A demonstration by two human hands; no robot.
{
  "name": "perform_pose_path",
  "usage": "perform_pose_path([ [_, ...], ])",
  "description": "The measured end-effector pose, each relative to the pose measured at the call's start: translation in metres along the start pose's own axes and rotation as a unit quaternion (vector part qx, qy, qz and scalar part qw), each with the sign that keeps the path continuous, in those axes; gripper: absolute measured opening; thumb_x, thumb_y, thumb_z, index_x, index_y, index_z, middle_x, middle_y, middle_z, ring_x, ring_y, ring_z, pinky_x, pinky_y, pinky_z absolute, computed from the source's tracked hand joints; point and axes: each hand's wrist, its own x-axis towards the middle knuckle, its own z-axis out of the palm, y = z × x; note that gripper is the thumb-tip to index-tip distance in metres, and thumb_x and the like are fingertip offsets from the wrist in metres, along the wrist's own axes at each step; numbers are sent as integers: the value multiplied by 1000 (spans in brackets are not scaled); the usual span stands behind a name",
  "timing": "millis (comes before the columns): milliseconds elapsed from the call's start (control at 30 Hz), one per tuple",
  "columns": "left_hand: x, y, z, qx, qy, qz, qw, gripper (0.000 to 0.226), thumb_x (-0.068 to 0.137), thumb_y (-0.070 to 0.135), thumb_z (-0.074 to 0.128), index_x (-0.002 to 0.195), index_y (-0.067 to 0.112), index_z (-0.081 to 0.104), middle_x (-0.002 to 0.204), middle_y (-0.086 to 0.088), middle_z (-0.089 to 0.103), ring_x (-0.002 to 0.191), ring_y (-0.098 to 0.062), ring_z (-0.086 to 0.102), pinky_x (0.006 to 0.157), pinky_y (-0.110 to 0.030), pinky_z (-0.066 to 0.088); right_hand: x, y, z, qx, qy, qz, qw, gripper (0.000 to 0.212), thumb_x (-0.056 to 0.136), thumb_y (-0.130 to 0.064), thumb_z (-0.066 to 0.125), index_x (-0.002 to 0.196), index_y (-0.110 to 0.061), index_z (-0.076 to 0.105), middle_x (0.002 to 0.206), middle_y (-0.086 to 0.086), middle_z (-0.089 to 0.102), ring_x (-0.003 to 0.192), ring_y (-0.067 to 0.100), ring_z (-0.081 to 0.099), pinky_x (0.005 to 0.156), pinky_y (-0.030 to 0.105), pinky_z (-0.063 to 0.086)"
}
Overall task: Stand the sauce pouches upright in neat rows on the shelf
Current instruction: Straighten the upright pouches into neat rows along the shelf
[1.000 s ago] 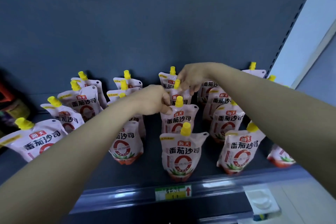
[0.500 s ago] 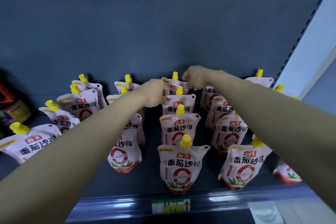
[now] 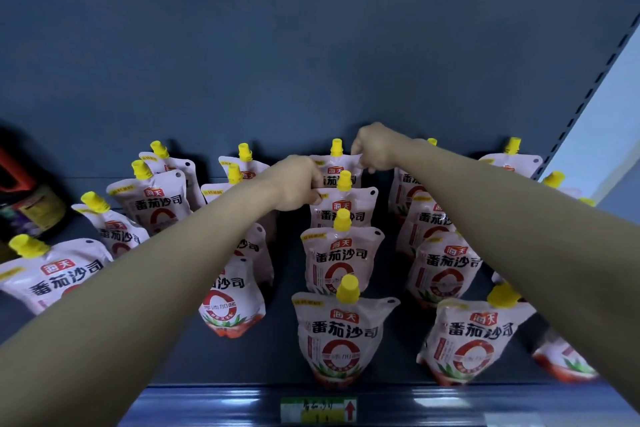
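Observation:
Several pink-white sauce pouches with yellow caps stand in rows on the dark shelf [image 3: 277, 357]. The middle row runs from a front pouch [image 3: 343, 336] back to the rearmost pouch [image 3: 334, 168]. My right hand [image 3: 375, 149] pinches the rearmost pouch's top right corner. My left hand [image 3: 298, 184] has its fingers curled at the top left corner of the second pouch from the back [image 3: 346, 210], touching the rearmost one too. A pouch at the far left [image 3: 52, 274] leans backwards. My forearms hide parts of the neighbouring rows.
A dark bottle [image 3: 27, 204] stands at the far left. The grey back panel [image 3: 311, 62] rises just behind the rear pouches. A price tag [image 3: 318, 409] sits on the front rail. A low pouch [image 3: 561, 360] lies at the right under my arm.
Both hands have moved back along the middle row: my right hand from the second pouch to the rearmost one, my left hand from the third pouch to the second. The view has come closer.

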Motion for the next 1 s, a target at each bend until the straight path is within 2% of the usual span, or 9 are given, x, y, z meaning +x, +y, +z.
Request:
perform_pose_path([
  [100,2,0,2,-6,-6,-6,1000,12,83,16,65,86,5,70,76,-6,58,73,-20,50,59,-23,35,0,1,1,-1,5,0,1000,32,87,5,58,117,-4,66,99,14,68,98,30,67,90,39,55],
  [233,4,2,4,-13,-8,-16,1000,18,84,16,65,81,-2,68,71,-10,55,67,-22,48,64,-29,41,-4,3,-1,-3,-4,1,1000,31,85,6,58,115,0,65,105,19,69,93,29,68,90,41,55],
  [300,4,2,4,-14,-9,-13,1000,17,84,14,64,83,-3,68,71,-11,54,68,-23,49,66,-30,42,-7,4,-4,-6,0,-2,1000,26,85,3,59,111,6,64,106,21,69,90,32,70,87,42,55],
  [367,5,2,4,-17,-12,-6,1000,12,84,11,64,88,0,69,75,-9,56,70,-23,51,69,-31,45,-10,4,-7,-15,19,-6,1000,29,84,4,57,112,9,61,112,26,66,100,39,66,88,48,54],
  [467,5,2,3,-25,-15,6,1000,15,83,6,64,96,4,69,82,-7,59,75,-21,52,74,-31,46,-16,7,-15,-30,49,-9,998,29,85,4,54,112,6,62,118,24,64,102,40,65,89,47,55],
  [567,5,1,2,-23,-17,11,1000,8,82,4,65,88,2,68,71,-1,56,74,-19,51,69,-25,41,-24,9,-21,-26,58,-13,998,26,87,-7,61,113,-7,66,118,14,66,91,32,65,91,40,54],
  [667,4,0,3,-9,-6,12,1000,6,81,3,64,76,2,65,63,0,51,70,-19,49,65,-28,41,-34,11,-26,-18,73,-16,997,26,88,-12,62,114,-10,67,118,10,67,82,23,59,91,35,53],
  [767,4,-1,3,10,0,15,1000,9,81,2,60,80,-5,65,71,-6,51,69,-20,46,72,-36,49,-44,10,-28,-14,88,-16,996,26,89,-13,62,113,-10,68,116,10,68,91,25,64,90,32,52],
  [1000,4,-1,5,25,7,27,999,8,81,1,59,79,-2,67,63,2,48,72,-23,51,75,-36,51,-64,4,-30,-18,107,-18,994,27,89,-15,61,115,-10,69,117,8,69,109,26,62,91,29,48],
])
